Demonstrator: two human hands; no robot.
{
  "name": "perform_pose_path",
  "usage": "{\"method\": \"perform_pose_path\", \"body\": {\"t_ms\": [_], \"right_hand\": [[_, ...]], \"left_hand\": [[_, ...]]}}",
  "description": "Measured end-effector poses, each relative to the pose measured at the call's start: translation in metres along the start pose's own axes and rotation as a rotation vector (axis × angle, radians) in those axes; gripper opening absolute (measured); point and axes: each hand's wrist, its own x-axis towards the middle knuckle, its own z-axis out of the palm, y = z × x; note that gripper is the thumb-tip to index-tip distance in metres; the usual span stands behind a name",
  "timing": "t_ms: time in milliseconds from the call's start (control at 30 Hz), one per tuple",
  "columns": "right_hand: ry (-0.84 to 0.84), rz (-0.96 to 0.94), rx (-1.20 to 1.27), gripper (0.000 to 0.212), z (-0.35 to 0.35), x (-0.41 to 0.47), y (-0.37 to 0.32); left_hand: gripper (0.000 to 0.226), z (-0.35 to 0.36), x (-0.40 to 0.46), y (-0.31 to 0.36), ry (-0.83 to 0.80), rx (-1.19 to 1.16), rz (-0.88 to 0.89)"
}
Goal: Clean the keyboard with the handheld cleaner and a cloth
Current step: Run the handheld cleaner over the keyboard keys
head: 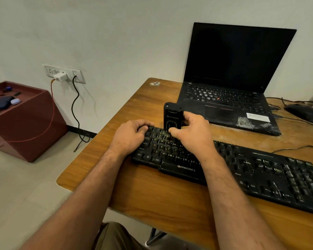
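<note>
A dusty black keyboard [242, 168] lies across the wooden table [152, 195]. My right hand [192, 134] grips a black handheld cleaner [173, 116], held upright with its lower end on the keys near the keyboard's upper left. My left hand [132, 136] holds the keyboard's upper left corner, fingers curled over its edge. No cloth is in view.
An open black laptop [229, 94], dusty on its palm rest, stands behind the keyboard. A black mouse [304, 112] and cables lie at the right. Left of the table are a reddish cabinet [25, 123] with small items and a wall socket [63, 74] with hanging cords.
</note>
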Motion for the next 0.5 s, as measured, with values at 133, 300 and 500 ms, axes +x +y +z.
{"method": "perform_pose_path", "body": {"t_ms": [133,300,500], "right_hand": [[-0.092,0.012,0.120,0.045,0.003,-0.004,-0.003],[-0.077,0.003,0.115,0.050,0.013,0.001,-0.007],[-0.182,-0.026,0.195,0.048,0.020,-0.005,-0.007]], "left_hand": [[0.028,0.000,0.000,0.001,-0.005,-0.005,0.005],[0.029,-0.001,-0.001,0.003,-0.010,-0.011,0.002],[0.026,-0.002,-0.001,0.001,-0.023,-0.010,0.026]]}}
